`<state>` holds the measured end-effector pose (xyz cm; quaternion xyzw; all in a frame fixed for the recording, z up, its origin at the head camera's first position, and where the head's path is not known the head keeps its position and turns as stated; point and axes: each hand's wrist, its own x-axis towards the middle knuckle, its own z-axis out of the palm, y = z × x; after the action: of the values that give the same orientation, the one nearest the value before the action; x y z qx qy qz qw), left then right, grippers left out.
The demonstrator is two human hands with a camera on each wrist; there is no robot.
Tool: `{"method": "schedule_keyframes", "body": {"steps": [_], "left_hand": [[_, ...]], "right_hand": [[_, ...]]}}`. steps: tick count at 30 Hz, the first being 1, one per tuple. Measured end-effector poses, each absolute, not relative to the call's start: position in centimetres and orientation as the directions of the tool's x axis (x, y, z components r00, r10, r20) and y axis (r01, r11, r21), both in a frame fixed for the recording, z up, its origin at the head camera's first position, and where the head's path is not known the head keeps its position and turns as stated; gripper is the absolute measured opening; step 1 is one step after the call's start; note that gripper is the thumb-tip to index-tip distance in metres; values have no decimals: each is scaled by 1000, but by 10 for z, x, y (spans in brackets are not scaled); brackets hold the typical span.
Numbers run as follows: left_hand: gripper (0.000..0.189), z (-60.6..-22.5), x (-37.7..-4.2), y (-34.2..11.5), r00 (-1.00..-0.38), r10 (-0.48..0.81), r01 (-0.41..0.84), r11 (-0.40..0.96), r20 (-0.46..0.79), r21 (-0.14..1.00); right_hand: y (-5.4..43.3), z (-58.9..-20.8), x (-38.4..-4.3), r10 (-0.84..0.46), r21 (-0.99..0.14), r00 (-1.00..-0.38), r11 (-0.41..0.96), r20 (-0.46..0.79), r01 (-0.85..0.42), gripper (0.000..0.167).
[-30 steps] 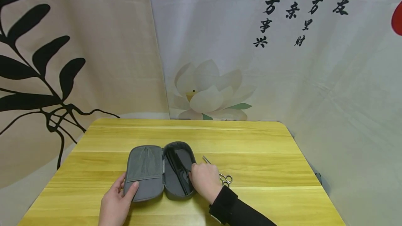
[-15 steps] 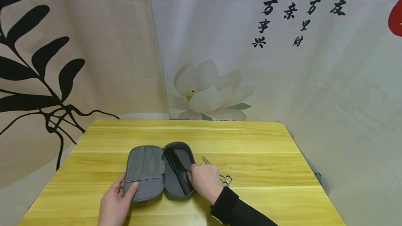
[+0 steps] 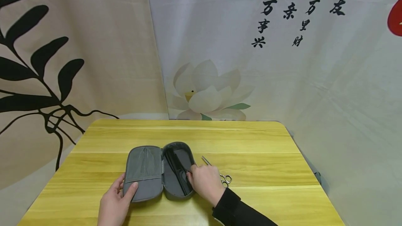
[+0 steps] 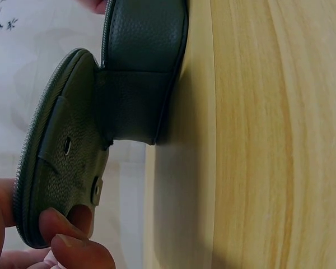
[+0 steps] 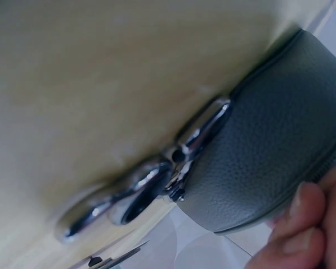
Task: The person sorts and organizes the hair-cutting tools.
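A grey zip case lies spread on the table, its lid to the left and its deeper half to the right. My left hand grips the lid's left edge, thumb on the inner side; the left wrist view shows the fingers against the lid's outer face. My right hand holds the right rim of the deeper half, fingertips at its zipped edge. Long black tools lie inside, one with a loop like a scissors handle. Silver scissors rest beside the case, partly hidden by my right hand.
The wooden table extends around the case on all sides. Behind it hangs a pale curtain with printed leaves, a lotus and writing. In the right wrist view the scissors' rings lie close to the case's outer wall.
Both hands keep their hold on the case, which has hardly moved. The right sleeve has shifted very slightly; the whole head view has drifted a little.
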<state>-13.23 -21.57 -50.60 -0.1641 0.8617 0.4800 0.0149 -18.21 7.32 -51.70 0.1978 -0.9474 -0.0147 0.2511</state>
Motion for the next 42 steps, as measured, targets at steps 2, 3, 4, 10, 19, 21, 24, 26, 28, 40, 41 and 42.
{"method": "schedule_keyframes", "body": {"steps": [2,3,4,10,19,21,24,26,28,40,41,42], "left_hand": [[88,-506,-132,-215,-945,-272,-296,487,-179,822],[88,-506,-132,-215,-945,-273,-296,487,-178,822],[88,-506,-132,-215,-945,-274,-295,486,-178,822],[88,-507,-133,-215,-942,-282,-301,481,-180,824],[92,-508,-135,-217,-938,-279,-322,476,-206,818],[93,-508,-135,-218,-938,-278,-323,482,-207,815],[95,-509,-134,-218,-938,-282,-323,487,-203,811],[95,-510,-134,-218,-937,-288,-323,487,-200,811],[96,-509,-133,-218,-936,-293,-323,485,-196,813],[92,-510,-133,-216,-934,-306,-319,477,-185,819],[91,-510,-133,-216,-934,-307,-319,476,-184,820],[90,-510,-133,-216,-934,-307,-317,476,-183,820]], "right_hand": [[74,-518,-182,-383,106,-799,919,464,-379,37],[75,-518,-182,-383,94,-800,918,462,-386,37],[75,-517,-181,-385,82,-799,915,462,-394,37],[84,-510,-173,-408,38,-762,891,503,-453,38],[108,-506,-152,-410,-13,-735,869,539,-494,27],[118,-507,-145,-396,-35,-747,873,534,-487,23],[134,-509,-136,-364,-75,-774,882,518,-464,19],[145,-510,-131,-336,-97,-803,896,491,-434,19],[157,-510,-127,-301,-123,-831,909,468,-399,18],[202,-512,-128,-38,-308,-957,942,289,-130,12],[203,-513,-129,-30,-308,-958,944,285,-121,12],[204,-514,-130,-25,-311,-960,943,280,-115,13]]}}
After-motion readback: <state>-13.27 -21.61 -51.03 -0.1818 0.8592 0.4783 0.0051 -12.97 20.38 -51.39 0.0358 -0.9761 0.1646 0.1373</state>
